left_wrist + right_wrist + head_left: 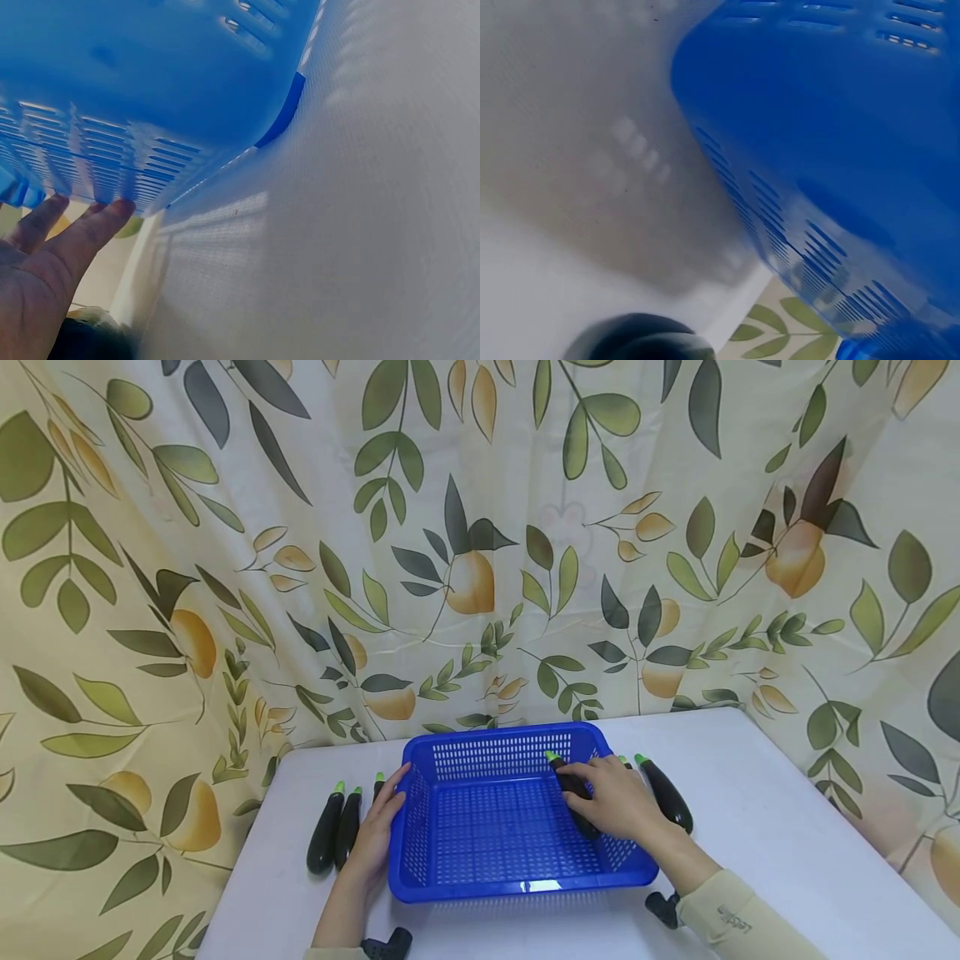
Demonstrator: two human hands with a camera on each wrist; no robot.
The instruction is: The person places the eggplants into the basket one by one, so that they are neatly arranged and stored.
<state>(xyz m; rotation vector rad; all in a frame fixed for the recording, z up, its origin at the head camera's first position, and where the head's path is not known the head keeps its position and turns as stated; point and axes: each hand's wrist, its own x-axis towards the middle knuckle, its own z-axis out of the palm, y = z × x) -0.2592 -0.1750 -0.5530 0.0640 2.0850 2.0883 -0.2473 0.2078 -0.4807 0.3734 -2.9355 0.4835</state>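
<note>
A blue perforated basket (510,887) stands on the white table. Inside it, by the right wall, a dark eggplant with a green tip (577,789) lies at a slant, and my right hand (611,793) grips it from above. My left hand (377,835) rests against the basket's left side. In the left wrist view its fairly straight fingers (82,232) touch the slotted outer wall (97,150). The right hand is out of sight in the right wrist view, where the basket's outer wall (817,112) fills much of the picture.
Left of the basket lie two eggplants (326,831) (348,828), with a third green tip (379,777) behind the left hand. On the right is another eggplant (666,795); a green tip (624,761) shows beside it. A leaf-patterned curtain (480,568) hangs behind the table (750,827).
</note>
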